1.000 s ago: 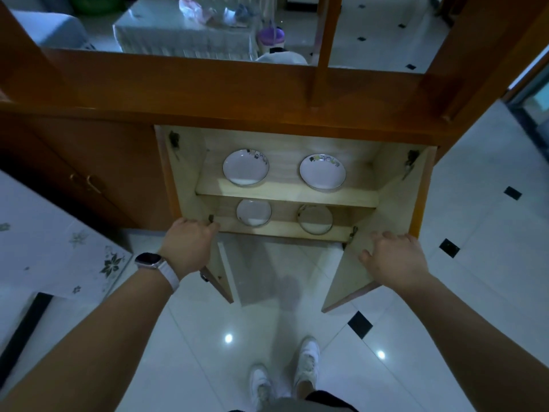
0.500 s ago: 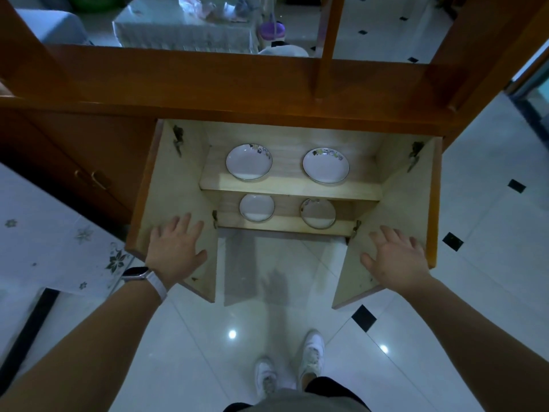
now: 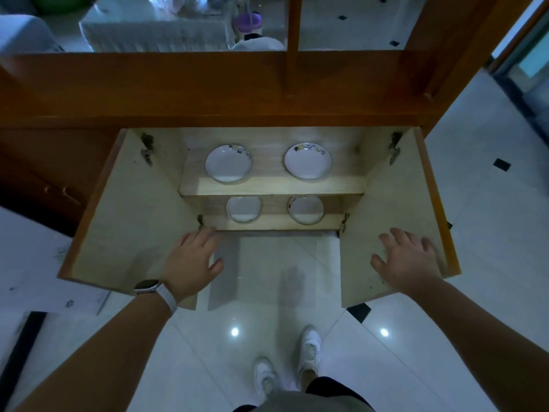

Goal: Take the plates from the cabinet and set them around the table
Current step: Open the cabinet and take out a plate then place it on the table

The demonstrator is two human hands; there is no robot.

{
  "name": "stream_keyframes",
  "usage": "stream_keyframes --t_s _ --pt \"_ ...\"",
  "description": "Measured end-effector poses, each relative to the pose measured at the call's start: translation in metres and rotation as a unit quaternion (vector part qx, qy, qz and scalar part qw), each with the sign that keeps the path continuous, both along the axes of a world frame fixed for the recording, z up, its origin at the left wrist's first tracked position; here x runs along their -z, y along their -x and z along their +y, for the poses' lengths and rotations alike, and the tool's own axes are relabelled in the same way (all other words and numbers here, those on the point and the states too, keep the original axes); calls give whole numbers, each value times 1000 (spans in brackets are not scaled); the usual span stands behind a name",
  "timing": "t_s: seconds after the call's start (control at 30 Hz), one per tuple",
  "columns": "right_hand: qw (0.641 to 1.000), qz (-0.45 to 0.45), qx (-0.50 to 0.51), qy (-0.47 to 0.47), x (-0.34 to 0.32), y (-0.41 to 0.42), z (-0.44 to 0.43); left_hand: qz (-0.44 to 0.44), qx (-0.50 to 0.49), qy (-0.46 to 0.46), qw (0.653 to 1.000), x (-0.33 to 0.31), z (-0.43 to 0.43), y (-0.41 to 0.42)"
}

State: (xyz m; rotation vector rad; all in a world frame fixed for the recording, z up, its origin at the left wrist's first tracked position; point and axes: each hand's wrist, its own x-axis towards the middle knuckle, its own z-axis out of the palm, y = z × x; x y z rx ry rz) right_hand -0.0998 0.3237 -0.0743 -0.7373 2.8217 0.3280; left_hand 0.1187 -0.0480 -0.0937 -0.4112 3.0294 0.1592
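The low wooden cabinet (image 3: 267, 185) stands wide open below me. On its upper shelf lie a left white plate (image 3: 228, 163) and a right white plate (image 3: 307, 160), both with a printed rim. Two smaller white plates, one left (image 3: 243, 209) and one right (image 3: 306, 209), lie on the lower shelf. My left hand (image 3: 190, 263), with a watch on the wrist, is open in front of the left door (image 3: 130, 209). My right hand (image 3: 407, 260) rests open and flat on the inside of the right door (image 3: 395, 209). Neither hand holds anything.
A table with a white flowered cloth (image 3: 32, 263) stands at my left, close to the left door. Glossy white floor tiles (image 3: 267, 292) lie under the doors, and my white shoes (image 3: 309, 349) stand on them. Beyond the cabinet top is another covered table (image 3: 154, 28).
Both doors have swung from half open to fully open. My left hand has come off the left door and moved right, toward the cabinet opening; the right hand stays on its door.
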Motion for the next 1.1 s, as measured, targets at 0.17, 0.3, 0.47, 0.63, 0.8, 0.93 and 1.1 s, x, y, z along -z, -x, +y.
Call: stream_keyframes --t_s 0.17,0.3,0.47,0.63,0.8,0.93,1.1 --pt "1000 -13 -1 -1 3 22 18 -7 10 -22 1000 5 22 41" --pt "999 -25 3 23 5 43 28 3 14 -42 999 3 42 72" --pt "997 -38 -14 61 3 67 27 6 19 -37 999 -3 59 104" --pt "993 -62 -34 90 1 82 20 24 12 -54 998 -4 62 119" --pt "992 -73 -59 86 4 82 -3 27 -4 -51 998 -4 54 116" --pt "989 -94 -76 80 12 81 -38 21 -28 -58 998 0 31 108" --pt "987 -111 -82 76 13 75 -95 15 -40 -67 997 9 -10 105"
